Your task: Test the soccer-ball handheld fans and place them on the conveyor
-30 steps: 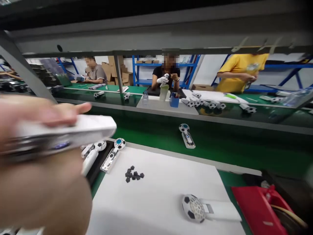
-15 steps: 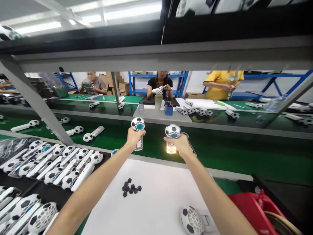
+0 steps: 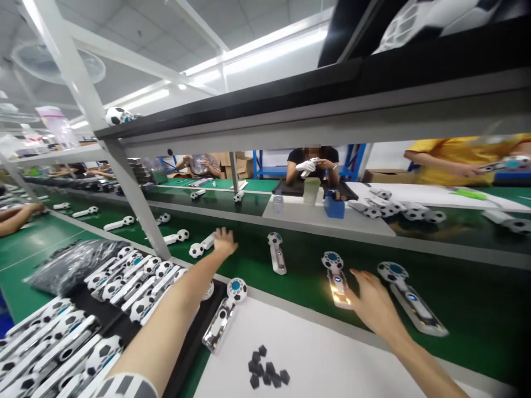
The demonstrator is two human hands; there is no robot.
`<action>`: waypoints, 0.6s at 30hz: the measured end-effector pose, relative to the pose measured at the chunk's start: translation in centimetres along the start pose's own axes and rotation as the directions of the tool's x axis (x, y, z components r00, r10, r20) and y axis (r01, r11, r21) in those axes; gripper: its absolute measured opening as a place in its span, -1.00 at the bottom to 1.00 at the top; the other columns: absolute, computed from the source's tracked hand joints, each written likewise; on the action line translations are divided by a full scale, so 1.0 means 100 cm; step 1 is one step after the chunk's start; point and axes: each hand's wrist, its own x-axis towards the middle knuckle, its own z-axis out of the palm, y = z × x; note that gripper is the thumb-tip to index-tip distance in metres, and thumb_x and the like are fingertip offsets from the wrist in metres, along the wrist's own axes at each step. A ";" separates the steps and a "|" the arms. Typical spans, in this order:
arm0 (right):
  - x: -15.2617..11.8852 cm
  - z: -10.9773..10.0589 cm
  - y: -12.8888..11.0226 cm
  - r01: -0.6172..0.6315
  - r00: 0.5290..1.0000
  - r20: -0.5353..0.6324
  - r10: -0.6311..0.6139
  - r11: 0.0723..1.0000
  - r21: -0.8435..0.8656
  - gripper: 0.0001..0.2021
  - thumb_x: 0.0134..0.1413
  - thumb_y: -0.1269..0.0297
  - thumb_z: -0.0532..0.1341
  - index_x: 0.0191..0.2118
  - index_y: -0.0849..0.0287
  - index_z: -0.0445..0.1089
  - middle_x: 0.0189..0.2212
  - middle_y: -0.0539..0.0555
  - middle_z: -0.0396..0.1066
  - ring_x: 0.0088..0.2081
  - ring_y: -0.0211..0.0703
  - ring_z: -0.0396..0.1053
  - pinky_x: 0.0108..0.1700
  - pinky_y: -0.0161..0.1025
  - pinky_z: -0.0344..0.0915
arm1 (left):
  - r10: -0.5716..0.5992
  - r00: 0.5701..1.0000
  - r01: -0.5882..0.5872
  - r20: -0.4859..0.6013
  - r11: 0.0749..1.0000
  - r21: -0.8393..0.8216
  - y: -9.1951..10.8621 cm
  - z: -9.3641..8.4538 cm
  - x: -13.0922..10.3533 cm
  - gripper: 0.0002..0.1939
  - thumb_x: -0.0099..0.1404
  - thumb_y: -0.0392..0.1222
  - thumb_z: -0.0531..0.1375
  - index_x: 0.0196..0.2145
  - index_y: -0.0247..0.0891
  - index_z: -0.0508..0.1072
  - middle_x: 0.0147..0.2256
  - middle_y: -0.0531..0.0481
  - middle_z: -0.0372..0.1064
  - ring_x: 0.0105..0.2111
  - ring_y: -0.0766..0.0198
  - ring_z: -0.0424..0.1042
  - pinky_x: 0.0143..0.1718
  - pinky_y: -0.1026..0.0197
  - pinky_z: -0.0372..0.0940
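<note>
My left hand (image 3: 225,242) reaches over the green conveyor belt, fingers spread, at the handle end of a white handheld fan (image 3: 202,244) with a soccer-ball head; whether it touches is unclear. My right hand (image 3: 369,298) is open beside a fan with a lit handle (image 3: 338,281), its fingers close to that handle's edge. Further fans lie face up on the belt, one to the left (image 3: 277,253) and a larger-looking one to the right (image 3: 410,298), their handle insides exposed. Another open-handled fan (image 3: 224,315) rests at the white sheet's left edge.
Black pentagon pieces (image 3: 265,367) lie on the white sheet (image 3: 315,354). Rows of fans (image 3: 141,282) fill black trays at left, near a plastic bag (image 3: 77,268). A metal post (image 3: 136,199) and overhead shelf (image 3: 290,124) frame the bench. Co-workers sit or stand across the belt.
Both hands have let go of the fans they held, which now lie on the belt. My left hand has moved left towards another fan; the view has swung left.
</note>
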 end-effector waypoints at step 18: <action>-0.026 0.020 -0.199 0.318 0.834 0.196 -0.516 0.739 0.593 -0.65 0.25 0.04 0.13 0.11 -0.12 0.33 -0.09 0.10 0.45 -0.15 0.16 0.45 -0.24 0.03 0.41 | 0.260 0.864 -0.077 0.431 0.914 -0.397 -0.027 -0.125 -0.060 -0.51 0.40 0.17 0.05 -0.11 -0.28 0.54 -0.15 -0.15 0.52 -0.22 0.15 0.51 -0.27 0.19 0.41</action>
